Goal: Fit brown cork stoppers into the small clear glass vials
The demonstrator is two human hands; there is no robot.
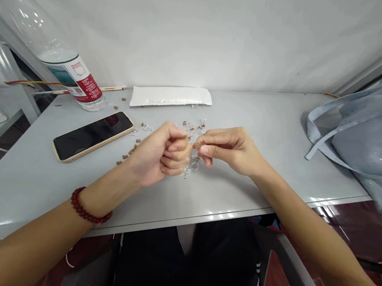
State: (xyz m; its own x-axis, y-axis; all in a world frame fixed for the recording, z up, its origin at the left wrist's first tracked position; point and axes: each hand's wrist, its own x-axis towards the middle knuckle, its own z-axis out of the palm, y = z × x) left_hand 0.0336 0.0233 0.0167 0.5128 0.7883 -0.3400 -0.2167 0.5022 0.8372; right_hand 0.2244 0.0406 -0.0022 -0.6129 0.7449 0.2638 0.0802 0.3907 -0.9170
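Observation:
My left hand (160,153) is curled into a fist at the middle of the table, and its fingers hide whatever they may hold. Facing it, my right hand (228,150) pinches something small between thumb and forefinger, apparently a small brown cork. Several tiny clear glass vials (193,163) lie scattered just beyond and below my fingertips. Several small brown corks (129,151) are strewn on the table beside my left hand, towards the phone.
A phone in a beige case (92,135) lies left of my hands, below a large plastic water bottle (59,48). A white packet (170,98) lies against the wall. A translucent plastic bag (362,131) sits on the grey table (266,124) at right.

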